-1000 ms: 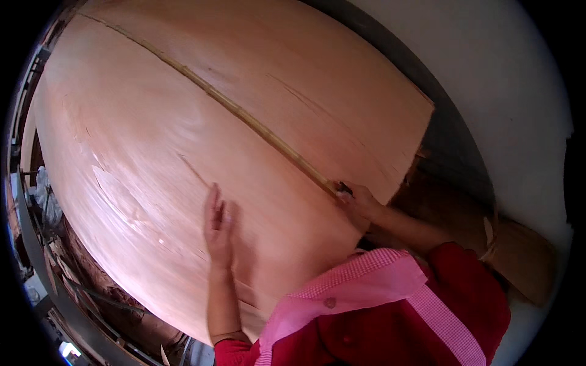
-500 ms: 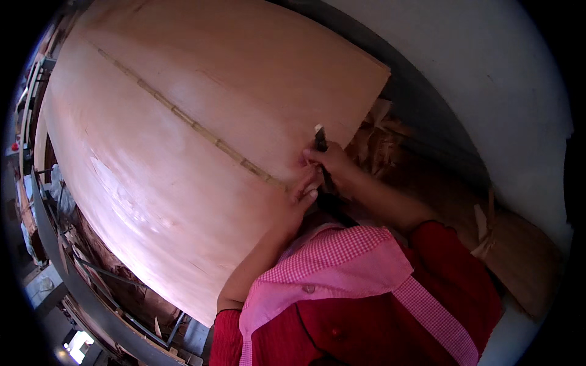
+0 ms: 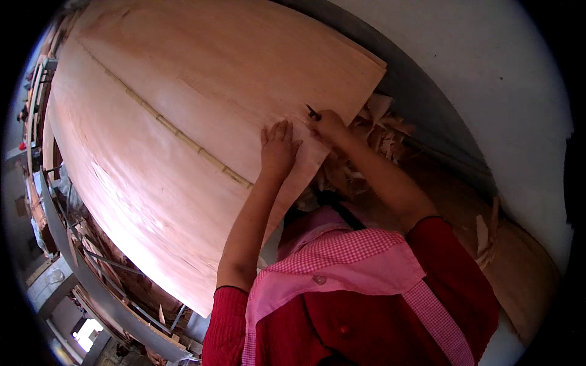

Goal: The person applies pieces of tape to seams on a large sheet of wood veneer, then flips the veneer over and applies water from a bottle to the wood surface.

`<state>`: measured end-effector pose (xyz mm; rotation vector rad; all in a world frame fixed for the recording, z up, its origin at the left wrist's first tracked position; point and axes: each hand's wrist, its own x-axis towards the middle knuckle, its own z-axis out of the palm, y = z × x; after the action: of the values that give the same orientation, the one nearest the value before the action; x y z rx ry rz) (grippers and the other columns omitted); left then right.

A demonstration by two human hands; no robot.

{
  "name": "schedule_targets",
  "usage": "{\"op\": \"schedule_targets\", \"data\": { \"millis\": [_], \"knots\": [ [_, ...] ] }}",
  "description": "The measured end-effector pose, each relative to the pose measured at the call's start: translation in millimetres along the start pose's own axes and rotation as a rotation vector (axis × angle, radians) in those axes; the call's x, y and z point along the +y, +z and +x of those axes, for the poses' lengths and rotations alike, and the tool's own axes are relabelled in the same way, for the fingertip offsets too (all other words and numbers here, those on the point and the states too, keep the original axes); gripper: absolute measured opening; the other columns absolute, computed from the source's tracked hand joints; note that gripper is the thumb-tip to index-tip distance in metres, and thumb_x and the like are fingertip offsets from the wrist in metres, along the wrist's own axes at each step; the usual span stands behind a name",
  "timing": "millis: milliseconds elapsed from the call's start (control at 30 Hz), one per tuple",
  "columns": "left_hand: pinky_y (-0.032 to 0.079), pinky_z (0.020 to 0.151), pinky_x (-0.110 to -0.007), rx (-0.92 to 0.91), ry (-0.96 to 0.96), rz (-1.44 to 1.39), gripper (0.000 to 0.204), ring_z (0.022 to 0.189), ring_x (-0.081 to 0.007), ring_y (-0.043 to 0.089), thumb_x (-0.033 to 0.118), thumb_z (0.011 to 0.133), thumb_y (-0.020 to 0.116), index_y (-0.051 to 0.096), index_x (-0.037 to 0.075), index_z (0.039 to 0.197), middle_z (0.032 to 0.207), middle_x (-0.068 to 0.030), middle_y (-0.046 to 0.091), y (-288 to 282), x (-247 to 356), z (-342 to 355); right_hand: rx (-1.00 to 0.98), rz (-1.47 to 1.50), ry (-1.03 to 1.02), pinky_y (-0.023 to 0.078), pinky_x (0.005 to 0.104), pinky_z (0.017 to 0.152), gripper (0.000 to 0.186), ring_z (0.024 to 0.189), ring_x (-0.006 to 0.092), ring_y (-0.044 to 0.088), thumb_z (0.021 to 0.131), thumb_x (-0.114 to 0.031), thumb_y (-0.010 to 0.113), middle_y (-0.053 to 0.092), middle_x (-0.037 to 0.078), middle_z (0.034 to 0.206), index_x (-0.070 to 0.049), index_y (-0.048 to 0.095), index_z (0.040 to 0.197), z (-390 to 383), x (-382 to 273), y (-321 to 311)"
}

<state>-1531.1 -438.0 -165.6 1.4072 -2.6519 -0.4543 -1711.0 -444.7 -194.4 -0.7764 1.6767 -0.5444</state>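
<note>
A broad stack of thin, pale wood veneer sheets (image 3: 226,79) fills most of the view. My left hand (image 3: 279,149) lies flat on the top sheet near its right-hand edge, fingers stretched out. Just to its right, my right hand (image 3: 329,128) is closed around a small dark knife (image 3: 313,113). Only the knife's pointed dark end shows, tilted up and left over the veneer; the rest is inside my fist. A long, thin bamboo stick (image 3: 177,131) lies diagonally across the sheet, left of my left hand and apart from it.
Crumpled veneer scraps (image 3: 381,128) are heaped beyond the right edge of the stack. A brown board (image 3: 519,256) lies at the lower right, beside a pale wall (image 3: 476,55). At the left are a curved metal rail (image 3: 116,311) and more wood scraps.
My hands were close together near the sheet's near edge; both have moved farther onto the veneer. My left hand has flattened out. The knife has turned, its dark pointed end now facing outward.
</note>
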Motion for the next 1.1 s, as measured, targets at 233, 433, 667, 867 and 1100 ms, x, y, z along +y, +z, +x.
{"op": "schedule_targets", "data": {
  "millis": [233,433,667,867,1100],
  "knots": [
    [0.019,0.102,-0.053,-0.006,-0.041,0.096,0.056,0.122,-0.0253,0.035,0.034,0.081,0.057,0.042,0.008,0.128,0.131,-0.007,0.041,4,8,9,-0.022,-0.138,-0.028,0.046,0.0343,0.055,0.024,0.054,0.0205,0.058,0.077,-0.021,0.059,0.06,0.012,0.061,0.002,0.06,0.073,-1,-7,3],
    [0.021,0.099,-0.055,-0.088,0.008,0.189,0.056,0.12,-0.0251,0.035,0.036,0.081,0.056,0.042,0.007,0.127,0.129,-0.0076,0.041,2,9,17,0.066,-0.358,-0.067,0.046,0.0383,0.064,0.029,0.07,0.0289,0.061,0.078,-0.025,0.057,0.062,0.017,0.076,0.004,0.059,0.083,1,-8,10],
    [0.023,0.099,-0.052,-0.054,0.009,0.16,0.044,0.116,-0.0279,0.039,0.029,0.08,0.057,0.051,0.006,0.117,0.125,-0.0095,0.045,7,6,20,0.174,-0.688,-0.276,0.046,0.0349,0.068,0.033,0.083,0.0316,0.061,0.077,-0.027,0.06,0.062,0.02,0.088,0.001,0.062,0.094,-7,-53,-35],
    [0.029,0.098,-0.046,0.35,-0.003,-0.312,0.022,0.113,-0.032,0.044,0.012,0.077,0.06,0.061,0.006,0.098,0.114,-0.0111,0.055,-24,-32,-39,-0.118,-0.572,-0.081,0.046,0.035,0.075,0.034,0.097,0.0267,0.056,0.075,-0.012,0.06,0.059,0.015,0.109,-0.004,0.059,0.108,-101,-27,-118],
    [0.02,0.101,-0.052,0.145,-0.366,0.111,0.047,0.124,-0.0353,0.029,0.016,0.077,0.06,0.046,0.008,0.121,0.135,-0.014,0.035,-53,-55,-200,0.192,-0.852,-0.881,0.028,0.0474,0.1,0.057,0.128,0.0341,0.026,0.075,-0.022,0.059,0.031,0.012,0.139,-0.011,0.042,0.128,-80,-12,-35]
  ]
}}
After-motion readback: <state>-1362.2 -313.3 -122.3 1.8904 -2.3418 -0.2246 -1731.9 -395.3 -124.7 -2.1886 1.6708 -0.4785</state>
